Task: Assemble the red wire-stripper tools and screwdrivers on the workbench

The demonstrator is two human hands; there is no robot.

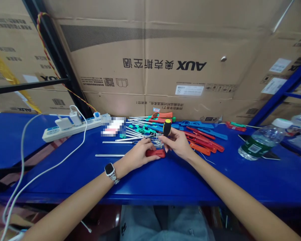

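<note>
My left hand [140, 155], wearing a watch [110, 169], is closed on the red handle of a long-tube lighter [158, 153] lying on the blue table. A metal tube [109, 155] sticks out to the left from under that hand. My right hand [179, 142] is closed around a small screwdriver [167, 128] with a black and yellow handle, held upright just beyond the red handle. Its fingertips are close to thin wires, and the screwdriver's tip is hidden. Metal tubes and green lighter parts [137, 129] lie behind my hands.
Red handle shells [205, 142] and blue ones [203, 125] lie right of my hands. A water bottle [261, 142] stands on a dark flat object further right. At left are a power strip [65, 130] and white cable [65, 160]. Large cardboard boxes [160, 40] rise behind the table.
</note>
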